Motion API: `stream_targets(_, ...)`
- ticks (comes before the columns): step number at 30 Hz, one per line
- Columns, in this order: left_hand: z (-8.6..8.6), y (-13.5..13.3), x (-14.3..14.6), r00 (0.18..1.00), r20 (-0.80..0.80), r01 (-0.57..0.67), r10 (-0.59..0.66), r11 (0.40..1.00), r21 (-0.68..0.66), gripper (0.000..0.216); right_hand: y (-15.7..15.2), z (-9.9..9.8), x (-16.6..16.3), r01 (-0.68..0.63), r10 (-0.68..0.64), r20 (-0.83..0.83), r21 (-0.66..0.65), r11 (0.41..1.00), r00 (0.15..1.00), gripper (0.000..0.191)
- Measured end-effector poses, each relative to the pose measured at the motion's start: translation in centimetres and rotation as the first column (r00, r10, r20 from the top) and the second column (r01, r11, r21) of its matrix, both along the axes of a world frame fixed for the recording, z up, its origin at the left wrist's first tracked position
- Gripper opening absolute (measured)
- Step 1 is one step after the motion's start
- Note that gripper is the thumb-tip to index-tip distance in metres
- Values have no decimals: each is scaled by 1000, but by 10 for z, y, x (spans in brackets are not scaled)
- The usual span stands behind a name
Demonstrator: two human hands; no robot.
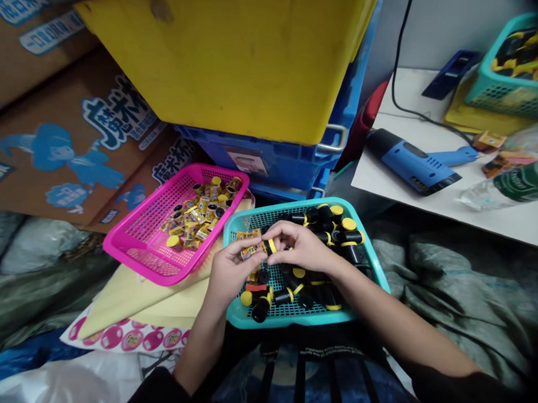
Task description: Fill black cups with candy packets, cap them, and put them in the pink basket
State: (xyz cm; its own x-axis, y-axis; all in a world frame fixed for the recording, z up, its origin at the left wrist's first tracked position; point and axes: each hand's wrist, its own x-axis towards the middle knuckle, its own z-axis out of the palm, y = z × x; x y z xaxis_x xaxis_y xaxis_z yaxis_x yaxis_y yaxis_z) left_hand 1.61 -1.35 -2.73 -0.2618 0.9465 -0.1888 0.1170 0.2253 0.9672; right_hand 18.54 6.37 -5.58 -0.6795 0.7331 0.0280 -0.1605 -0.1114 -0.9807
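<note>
Both my hands are over the turquoise basket (372,270), closed around one small black bottle with a yellow cap (268,247). A colourful printed yellow sleeve (251,251) covers the bottle's left part. My left hand (226,270) grips that sleeved end between thumb and fingers. At the capped end, my right hand (305,247) pinches with thumb and fingertips; the exact contact is partly hidden. Several black bottles with yellow caps (330,295) lie loose in the basket beneath. More printed sleeves (248,235) rest at its left side, partly covered by my hands.
Left of it, a pink basket (137,238) holds several sleeved bottles (198,216). Stacked yellow (238,59) and blue crates (270,166) stand ahead. On the white table (393,170) at right lie a blue heat gun (415,162), a plastic bottle (517,183) and another turquoise basket (502,92).
</note>
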Motion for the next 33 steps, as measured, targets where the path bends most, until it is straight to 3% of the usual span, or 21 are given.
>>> stream_targets(3, -4, 0, 2, 998, 69, -10, 8, 999, 31, 33, -7, -3, -5, -109, 60, -193, -254, 961, 979, 39)
stream_targets(5, -8, -1, 4, 993, 119, -25, 17, 997, 72, 31, -11, -4, -9, -211, 89, -293, -418, 884, 952, 45)
stream_targets(8, -10, -2, 6, 986, 160, -57, 41, 994, 97, 29, -14, -6, -12, -319, 121, -375, -527, 788, 919, 48)
stream_targets(12, -12, -6, 6, 978, 203, -67, 49, 994, 83, 28, -16, -11, -17, -323, 127, -377, -519, 791, 917, 44)
stream_targets(17, -18, -13, 7, 973, 223, -78, 63, 995, 63, 30, -19, -14, -21, -276, 116, -350, -450, 849, 930, 40)
stream_targets(20, -8, -12, 7, 987, 162, -40, 22, 993, 108, 27, -16, -11, -20, -268, 144, -326, -379, 886, 935, 42)
stream_targets(22, 5, -6, -1, 999, 32, -21, 14, 978, 208, 24, -11, -9, -21, -235, 172, -240, -268, 934, 956, 44)
stream_targets(24, 21, 3, -17, 973, -145, -117, 178, 928, 355, 22, -5, -10, -27, -177, 179, 59, -40, 983, 982, 40)
stream_targets(25, 27, 7, -26, 935, -219, -176, 278, 902, 393, 24, -3, -12, -32, -195, 155, 290, 112, 974, 944, 38)
stream_targets(27, 34, 13, -45, 848, -370, -238, 378, 898, 371, 34, -2, -20, -46, -344, 33, 684, 324, 881, 729, 29)
stream_targets(29, 33, 15, -56, 807, -440, -256, 394, 904, 342, 43, -4, -32, -61, -483, -22, 834, 340, 807, 551, 24)
stream_targets(33, 18, 6, -54, 891, -328, -210, 313, 926, 313, 34, -7, -52, -76, -575, -15, 877, 328, 749, 480, 21)
